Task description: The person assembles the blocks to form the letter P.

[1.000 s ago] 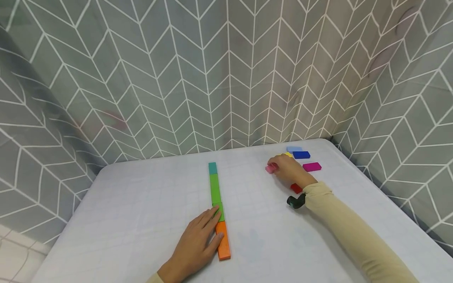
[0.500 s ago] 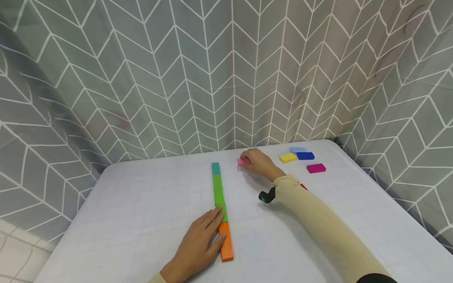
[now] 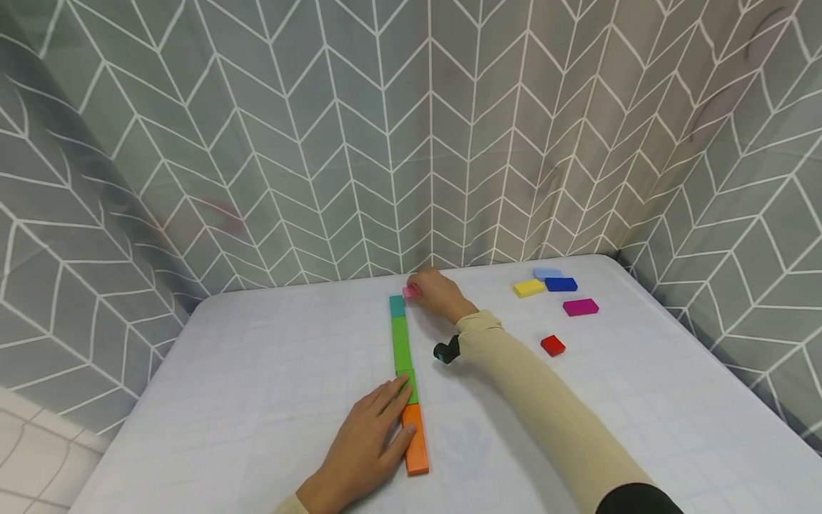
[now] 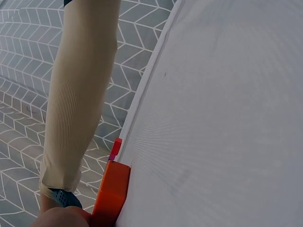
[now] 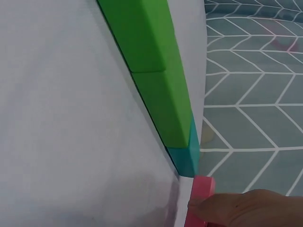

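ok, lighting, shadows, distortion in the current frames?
Head: brightest, soft shadow beside the right sleeve, lens bend hard to tell from folds in the curtain; left wrist: dimmer, fine ripple pattern on that sleeve and the table; right wrist: also dim, darker patch on the table near the pink block.

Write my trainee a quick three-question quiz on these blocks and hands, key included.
1. True or false: the right hand pinches a pink rectangular block.
2. The left hand touches a straight row of coloured blocks; which block forms its far end?
3. How many blocks lie on the white tabletop right of the right hand?

Key: 1. True. 2. The teal rectangular block. 3. Five: yellow block, dark blue block, light blue block, magenta block, red block.
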`<act>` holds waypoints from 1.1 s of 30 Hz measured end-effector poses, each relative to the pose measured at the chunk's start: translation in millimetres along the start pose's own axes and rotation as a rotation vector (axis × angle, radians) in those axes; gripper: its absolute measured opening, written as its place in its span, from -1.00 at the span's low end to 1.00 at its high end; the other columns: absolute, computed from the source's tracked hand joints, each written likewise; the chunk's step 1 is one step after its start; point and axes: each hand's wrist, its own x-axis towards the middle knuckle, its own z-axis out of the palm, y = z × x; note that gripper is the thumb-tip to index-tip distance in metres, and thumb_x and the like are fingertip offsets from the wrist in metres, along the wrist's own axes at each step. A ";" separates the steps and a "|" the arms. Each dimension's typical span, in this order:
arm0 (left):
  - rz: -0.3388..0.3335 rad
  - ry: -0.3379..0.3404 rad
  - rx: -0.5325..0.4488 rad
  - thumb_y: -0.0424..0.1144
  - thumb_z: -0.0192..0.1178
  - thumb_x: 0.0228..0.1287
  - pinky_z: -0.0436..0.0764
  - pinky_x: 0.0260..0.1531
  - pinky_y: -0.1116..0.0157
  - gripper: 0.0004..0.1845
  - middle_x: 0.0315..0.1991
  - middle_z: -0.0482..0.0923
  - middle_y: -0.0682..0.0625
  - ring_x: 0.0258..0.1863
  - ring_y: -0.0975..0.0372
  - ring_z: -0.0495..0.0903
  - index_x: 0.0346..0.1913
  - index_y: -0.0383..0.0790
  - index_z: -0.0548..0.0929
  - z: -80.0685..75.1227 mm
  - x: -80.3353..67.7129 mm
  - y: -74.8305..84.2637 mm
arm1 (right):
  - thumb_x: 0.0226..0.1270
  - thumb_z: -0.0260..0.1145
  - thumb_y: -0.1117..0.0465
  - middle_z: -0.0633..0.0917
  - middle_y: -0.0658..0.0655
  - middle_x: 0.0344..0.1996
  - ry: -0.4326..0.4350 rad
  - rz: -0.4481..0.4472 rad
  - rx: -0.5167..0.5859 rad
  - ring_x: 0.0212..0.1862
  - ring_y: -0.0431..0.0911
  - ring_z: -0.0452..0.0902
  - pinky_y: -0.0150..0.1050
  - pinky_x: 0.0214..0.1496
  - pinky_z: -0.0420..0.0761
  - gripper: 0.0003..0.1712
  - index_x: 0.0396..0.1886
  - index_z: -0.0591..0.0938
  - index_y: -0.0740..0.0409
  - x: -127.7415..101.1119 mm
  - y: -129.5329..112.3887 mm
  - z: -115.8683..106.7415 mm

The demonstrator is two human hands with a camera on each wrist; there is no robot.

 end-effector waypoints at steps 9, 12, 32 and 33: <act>0.003 -0.019 -0.004 0.10 0.05 0.62 0.32 0.42 -0.05 -0.36 0.61 0.18 0.07 0.52 0.09 0.25 0.56 -0.17 0.39 4.0 2.8 2.8 | 0.39 0.41 0.39 0.71 0.22 0.05 0.004 0.048 -0.059 0.16 0.11 0.57 0.05 0.18 0.62 -0.68 0.11 0.73 0.25 -4.5 -0.8 5.0; 0.005 -0.014 0.005 0.10 0.05 0.61 0.32 0.43 -0.04 -0.36 0.61 0.18 0.06 0.52 0.10 0.24 0.56 -0.17 0.40 4.4 2.4 3.1 | 0.38 0.41 0.38 0.71 0.21 0.13 0.014 0.042 -0.068 0.23 0.13 0.54 0.08 0.22 0.60 -0.63 0.17 0.72 0.24 -6.7 2.1 3.8; 0.037 0.062 0.014 0.03 0.15 0.56 0.32 0.43 -0.03 -0.37 0.58 0.24 0.00 0.51 0.10 0.26 0.52 -0.23 0.44 4.9 0.2 -2.4 | 0.46 0.32 0.32 0.64 0.36 0.20 0.140 0.147 0.089 0.31 0.31 0.43 0.24 0.38 0.40 -0.63 0.19 0.66 0.36 -111.4 104.4 -56.1; 0.037 0.059 0.015 0.04 0.14 0.57 0.32 0.42 -0.03 -0.37 0.58 0.24 0.01 0.51 0.10 0.26 0.53 -0.23 0.44 4.4 0.3 -3.0 | 0.46 0.32 0.33 0.64 0.36 0.21 0.146 0.165 0.100 0.32 0.31 0.42 0.25 0.38 0.40 -0.63 0.20 0.66 0.36 -118.0 108.1 -57.7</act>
